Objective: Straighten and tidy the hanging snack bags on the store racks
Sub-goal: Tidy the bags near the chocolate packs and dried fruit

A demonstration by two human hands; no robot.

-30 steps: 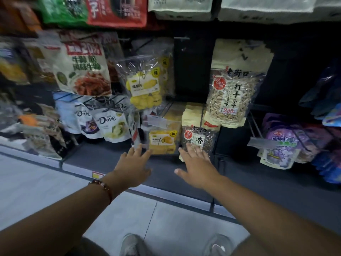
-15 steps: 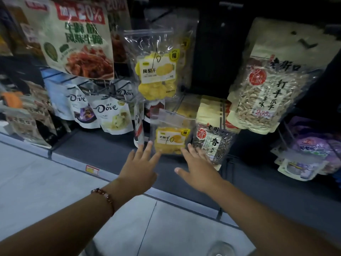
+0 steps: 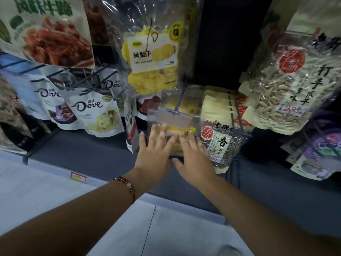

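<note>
bare forearms, no sleeves, left wrist with dark red beaded bracelet (image 3: pixel 127 185), one pale pink bead

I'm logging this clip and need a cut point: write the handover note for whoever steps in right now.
Left hand: fingers straight, laid on the front of the small yellow dried-fruit bag.
Right hand: fingers straight, on the same bag's right side, beside the sunflower seed bag.
The yellow bag hangs on the low peg, below the pineapple bag. Dove bags hang to the left.
Done: both hands on the bag.
Left: square it up, then go through the neighbouring rows.
</note>
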